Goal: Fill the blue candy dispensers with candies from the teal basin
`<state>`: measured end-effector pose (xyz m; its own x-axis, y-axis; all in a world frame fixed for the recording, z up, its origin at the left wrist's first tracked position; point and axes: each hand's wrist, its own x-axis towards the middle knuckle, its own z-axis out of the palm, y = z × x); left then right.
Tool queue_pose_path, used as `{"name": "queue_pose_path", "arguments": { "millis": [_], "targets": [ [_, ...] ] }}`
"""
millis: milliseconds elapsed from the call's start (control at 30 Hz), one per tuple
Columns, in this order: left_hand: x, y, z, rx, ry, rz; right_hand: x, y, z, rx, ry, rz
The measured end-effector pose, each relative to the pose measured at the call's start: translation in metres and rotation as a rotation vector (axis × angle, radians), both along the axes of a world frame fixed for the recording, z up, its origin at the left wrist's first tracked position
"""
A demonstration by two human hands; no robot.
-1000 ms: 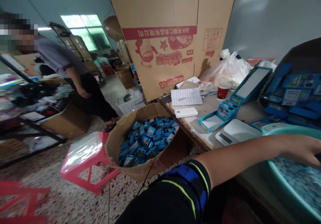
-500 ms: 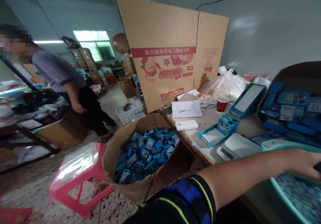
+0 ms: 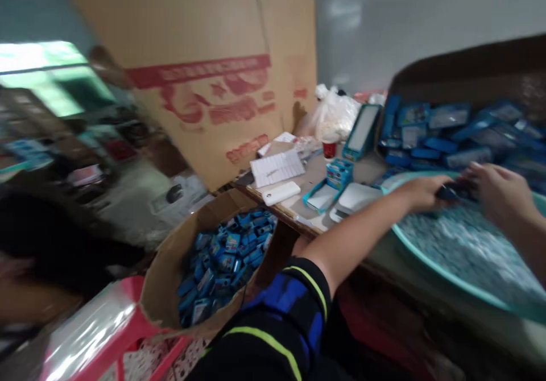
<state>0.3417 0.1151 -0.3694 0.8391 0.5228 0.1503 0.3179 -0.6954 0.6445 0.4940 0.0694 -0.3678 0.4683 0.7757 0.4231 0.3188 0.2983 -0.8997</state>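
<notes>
A wide teal basin is filled with many small wrapped pieces, blurred together. Over its far side my left hand is closed on a small dark object, whose kind I cannot make out. Close to the right end of that object is my right hand, its fingers bent towards it. Motion smears those fingers, so whether they grip it is unclear. Behind the basin, a large carton lies open, with blue packets piled inside.
On the table are a white scale, a blue display box, a white power bank-like device, papers and a red cup. A carton of blue boxes stands below, beside a pink stool.
My view has swung right and down towards the basin. My right hand has come into view near the dark object in my left hand. The walking person has mostly left the picture.
</notes>
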Motion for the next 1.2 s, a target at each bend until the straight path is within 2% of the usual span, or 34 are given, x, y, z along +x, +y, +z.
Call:
{"name": "queue_pose_path", "arguments": {
  "millis": [33, 100, 133, 200, 367, 467, 633, 733, 900, 967, 1033, 1100, 1200],
  "targets": [
    [-0.002, -0.007, 0.005, 0.023, 0.002, 0.006, 0.0, 0.002, 0.002, -0.075, 0.04, -0.002],
    [-0.007, -0.014, 0.015, 0.116, -0.168, 0.112, 0.001, 0.008, 0.008, -0.125, 0.038, -0.044],
    [-0.01, -0.014, 0.019, 0.169, -0.226, 0.15, 0.002, 0.012, 0.011, -0.147, 0.011, -0.025],
    [-0.013, -0.008, 0.024, 0.154, -0.281, 0.178, 0.003, 0.019, 0.014, -0.176, -0.03, 0.024],
    [-0.015, 0.003, 0.026, 0.104, -0.179, 0.32, -0.004, 0.027, 0.011, -0.193, -0.149, 0.12],
    [-0.02, 0.002, 0.027, 0.088, -0.259, 0.356, 0.001, 0.028, 0.007, -0.168, -0.189, 0.173],
    [-0.026, 0.01, 0.024, 0.001, -0.386, 0.447, 0.02, 0.027, 0.011, -0.176, -0.065, 0.197],
    [-0.024, 0.016, 0.019, -0.067, -0.353, 0.447, 0.027, 0.023, 0.015, -0.195, -0.129, 0.182],
    [-0.021, 0.008, 0.021, 0.019, -0.134, 0.275, 0.028, 0.02, 0.016, -0.251, -0.211, 0.274],
    [-0.021, 0.004, 0.024, 0.022, -0.13, 0.299, 0.027, 0.023, 0.015, -0.29, -0.264, 0.302],
    [-0.021, 0.002, 0.025, -0.004, -0.179, 0.387, 0.025, 0.028, 0.015, -0.318, -0.222, 0.292],
    [-0.022, 0.003, 0.025, -0.016, -0.224, 0.456, 0.02, 0.032, 0.015, -0.336, -0.086, 0.288],
    [-0.024, 0.006, 0.025, -0.011, -0.272, 0.474, 0.01, 0.032, 0.016, -0.341, 0.111, 0.329]
  ]
}}
